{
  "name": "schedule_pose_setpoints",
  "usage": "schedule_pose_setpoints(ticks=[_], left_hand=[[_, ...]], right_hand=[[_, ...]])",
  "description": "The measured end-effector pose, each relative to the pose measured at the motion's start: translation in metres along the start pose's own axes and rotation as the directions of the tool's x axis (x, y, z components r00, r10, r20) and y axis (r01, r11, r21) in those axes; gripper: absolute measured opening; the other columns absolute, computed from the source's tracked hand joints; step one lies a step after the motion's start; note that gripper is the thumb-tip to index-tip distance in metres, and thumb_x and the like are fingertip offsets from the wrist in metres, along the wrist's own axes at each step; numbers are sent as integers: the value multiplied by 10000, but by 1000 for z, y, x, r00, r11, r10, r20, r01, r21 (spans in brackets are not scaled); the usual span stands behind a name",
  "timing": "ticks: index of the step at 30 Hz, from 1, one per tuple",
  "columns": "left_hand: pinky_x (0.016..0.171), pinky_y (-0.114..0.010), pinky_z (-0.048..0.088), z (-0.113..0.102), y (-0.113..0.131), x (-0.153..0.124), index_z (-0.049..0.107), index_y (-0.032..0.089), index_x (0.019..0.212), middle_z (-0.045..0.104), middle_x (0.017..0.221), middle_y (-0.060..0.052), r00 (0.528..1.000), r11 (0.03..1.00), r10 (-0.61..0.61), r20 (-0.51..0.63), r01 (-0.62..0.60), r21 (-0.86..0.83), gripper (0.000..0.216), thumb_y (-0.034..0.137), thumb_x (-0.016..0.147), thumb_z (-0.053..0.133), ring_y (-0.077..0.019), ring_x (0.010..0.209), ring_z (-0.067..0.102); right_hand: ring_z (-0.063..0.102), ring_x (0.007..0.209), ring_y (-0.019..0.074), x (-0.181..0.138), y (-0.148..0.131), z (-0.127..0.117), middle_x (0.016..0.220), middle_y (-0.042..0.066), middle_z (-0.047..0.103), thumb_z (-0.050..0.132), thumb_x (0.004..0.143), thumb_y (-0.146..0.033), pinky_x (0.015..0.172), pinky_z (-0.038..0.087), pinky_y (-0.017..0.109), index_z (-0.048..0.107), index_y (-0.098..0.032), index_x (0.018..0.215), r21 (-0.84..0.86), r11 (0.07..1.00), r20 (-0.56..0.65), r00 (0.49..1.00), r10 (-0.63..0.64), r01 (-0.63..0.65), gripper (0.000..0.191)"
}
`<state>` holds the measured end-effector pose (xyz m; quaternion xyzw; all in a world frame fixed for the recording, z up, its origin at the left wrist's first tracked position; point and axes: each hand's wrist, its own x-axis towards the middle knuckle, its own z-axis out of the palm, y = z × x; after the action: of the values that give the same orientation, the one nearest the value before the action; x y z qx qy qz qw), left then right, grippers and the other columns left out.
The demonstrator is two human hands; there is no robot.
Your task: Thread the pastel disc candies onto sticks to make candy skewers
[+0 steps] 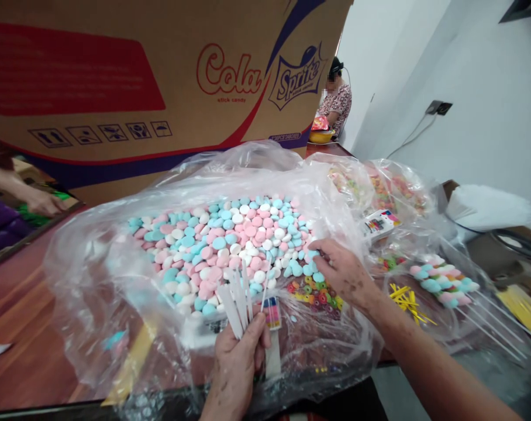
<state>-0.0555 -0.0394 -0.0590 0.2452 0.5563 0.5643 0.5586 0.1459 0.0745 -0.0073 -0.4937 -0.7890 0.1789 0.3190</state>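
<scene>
My left hand (pixel 241 356) is closed round a fanned bundle of white sticks (pixel 237 301), their upper ends pointing away over the sweets. In front of it lies a wide heap of pink, blue and white round marshmallows (pixel 221 234) on a clear plastic bag (pixel 103 263). At the heap's right edge, my right hand (pixel 342 272) has its fingertips bent together at a blue marshmallow (pixel 313 254). Just below that hand are small coloured candy rings (pixel 316 290). A small printed packet (pixel 272 313) lies partly hidden behind my left hand.
A large cardboard box (pixel 129 70) stands behind the heap. To the right are finished-looking marshmallow skewers (pixel 445 279), yellow twist ties (pixel 406 301), a printed card box (pixel 379 223) and bagged candy rings (pixel 397 187). Another person (pixel 338 102) sits far back; a co-worker's hand (pixel 44 200) shows at left.
</scene>
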Motion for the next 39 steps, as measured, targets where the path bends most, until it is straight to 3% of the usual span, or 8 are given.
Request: schedule_pose_setpoints(ticks=[4, 10, 18, 28, 31, 34, 36, 39], left_hand=[[322, -160, 217, -1, -1, 0, 592, 136, 574, 418, 386, 74, 1000, 1000, -9, 10, 9, 10, 443, 524, 730, 740, -30, 303, 283], [329, -158, 217, 0, 0, -2, 568, 137, 542, 409, 392, 74, 1000, 1000, -6, 15, 6, 13, 448, 500, 743, 738, -29, 306, 296], [337, -165, 213, 0, 0, -2, 584, 132, 564, 434, 396, 64, 1000, 1000, -6, 13, 5, 23, 449, 518, 739, 732, -32, 309, 304], [353, -168, 232, 4, 12, -8, 626, 139, 710, 531, 475, 45, 1000, 993, 10, 18, -12, 120, 390, 517, 750, 710, -40, 323, 320], [365, -181, 245, 2, 15, -9, 621, 147, 617, 522, 454, 25, 1000, 968, 20, 24, -25, 249, 417, 536, 751, 688, -67, 347, 353], [359, -185, 227, 1, 16, -8, 684, 158, 681, 517, 446, 24, 1000, 943, 11, 26, -19, 332, 351, 503, 750, 686, -85, 369, 338], [356, -187, 216, -1, 16, -6, 679, 170, 653, 500, 442, 30, 999, 931, 25, 23, -32, 365, 329, 483, 753, 682, -90, 379, 331], [373, -193, 243, -2, 16, -4, 627, 173, 545, 481, 436, 27, 997, 911, 57, 45, -71, 407, 381, 486, 757, 674, -102, 396, 364]], right_hand=[[606, 935, 193, 1, 0, 13, 989, 60, 660, 480, 848, -88, 845, 466, 313, 605, -181, 1007, -26, 990, 48, 990, -135, 136, 223], [560, 878, 236, -3, 0, 31, 869, 83, 661, 545, 845, -64, 818, 422, 346, 625, -159, 853, -410, 851, 220, 941, -258, 329, 124], [511, 870, 278, 0, 7, 45, 824, 121, 652, 527, 877, -87, 788, 363, 387, 646, -146, 872, -525, 793, 211, 949, -232, 311, 133], [580, 863, 243, 4, 8, 41, 865, 96, 679, 531, 804, -106, 778, 427, 357, 629, -156, 907, -343, 927, 50, 989, -143, 151, 151], [581, 649, 161, 7, 3, 32, 769, 13, 661, 519, 824, -206, 613, 450, 281, 581, -189, 950, 151, 985, -6, 997, 80, -79, 142], [548, 546, 118, 9, -6, 22, 709, -18, 648, 624, 759, -282, 544, 433, 247, 576, -196, 876, 752, 576, 183, 940, 286, -322, 153], [562, 585, 114, 10, -13, 18, 735, -3, 659, 695, 706, -290, 562, 441, 241, 615, -182, 850, 852, 364, 279, 914, 293, -377, 196], [568, 643, 121, 11, -20, 15, 765, 14, 666, 751, 661, -291, 576, 455, 239, 677, -166, 834, 876, 250, 340, 896, 286, -412, 226]])
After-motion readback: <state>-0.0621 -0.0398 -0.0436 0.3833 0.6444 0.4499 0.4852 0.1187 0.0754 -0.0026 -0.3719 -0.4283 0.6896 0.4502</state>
